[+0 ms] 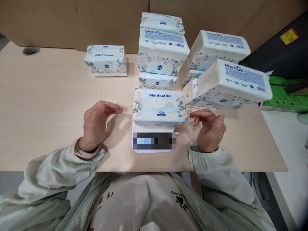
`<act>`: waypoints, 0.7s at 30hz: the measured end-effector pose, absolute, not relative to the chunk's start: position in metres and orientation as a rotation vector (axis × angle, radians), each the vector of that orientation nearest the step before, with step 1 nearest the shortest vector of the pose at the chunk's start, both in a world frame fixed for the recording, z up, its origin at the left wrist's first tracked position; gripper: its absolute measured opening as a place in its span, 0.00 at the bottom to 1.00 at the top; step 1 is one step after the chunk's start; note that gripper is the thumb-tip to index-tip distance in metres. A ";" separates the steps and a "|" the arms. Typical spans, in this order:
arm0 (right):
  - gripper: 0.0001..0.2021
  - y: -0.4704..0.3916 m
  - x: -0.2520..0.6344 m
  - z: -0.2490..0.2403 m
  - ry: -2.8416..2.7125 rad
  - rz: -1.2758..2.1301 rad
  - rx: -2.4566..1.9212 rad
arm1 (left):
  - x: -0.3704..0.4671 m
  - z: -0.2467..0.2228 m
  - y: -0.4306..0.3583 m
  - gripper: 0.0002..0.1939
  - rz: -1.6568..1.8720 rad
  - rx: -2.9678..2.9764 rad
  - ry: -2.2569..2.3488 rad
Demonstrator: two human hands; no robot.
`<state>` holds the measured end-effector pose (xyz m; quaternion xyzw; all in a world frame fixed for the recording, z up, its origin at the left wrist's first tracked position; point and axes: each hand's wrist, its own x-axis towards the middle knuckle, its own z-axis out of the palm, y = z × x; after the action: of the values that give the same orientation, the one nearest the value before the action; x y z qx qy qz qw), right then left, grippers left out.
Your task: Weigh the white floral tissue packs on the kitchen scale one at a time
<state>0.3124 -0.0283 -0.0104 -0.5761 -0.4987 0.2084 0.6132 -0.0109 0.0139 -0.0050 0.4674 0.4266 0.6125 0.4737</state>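
Observation:
A white tissue pack (pixel 160 106) with flower print lies flat on a small white scale (pixel 154 151), whose display is blurred out. To the left of the pack, my left hand (pixel 96 123) rests at the table with fingers stretched toward it, apart from it and holding nothing. On the other side my right hand (pixel 209 130) has loosely bent fingers near the pack's right edge, with nothing in them. A white cable (pixel 186 130) runs from the scale toward that hand.
Behind the scale stand stacked tissue packs (pixel 163 48), with more stacks (pixel 234 81) at the right. A single tissue pack (pixel 106 61) sits at the back left. Cardboard (pixel 108 22) closes off the rear. Green crates (pixel 281 93) stand beyond the table's right edge.

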 end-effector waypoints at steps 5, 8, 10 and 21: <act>0.35 -0.029 0.314 -0.012 -1.163 0.486 -1.328 | -0.012 -0.007 0.016 0.18 1.489 1.162 1.031; 0.34 -0.030 0.315 -0.012 -1.159 0.495 -1.320 | -0.012 -0.009 0.016 0.18 1.491 1.183 1.029; 0.34 -0.030 0.315 -0.012 -1.160 0.503 -1.302 | -0.013 -0.010 0.015 0.19 1.504 1.215 1.016; 0.32 -0.025 0.321 -0.020 -1.256 0.464 -1.310 | -0.014 -0.006 0.002 0.14 1.346 1.473 1.085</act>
<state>0.3207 -0.0251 -0.0200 -0.5632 -0.5401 0.1995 0.5927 -0.0144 0.0024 -0.0064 0.5880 0.4332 0.5375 0.4216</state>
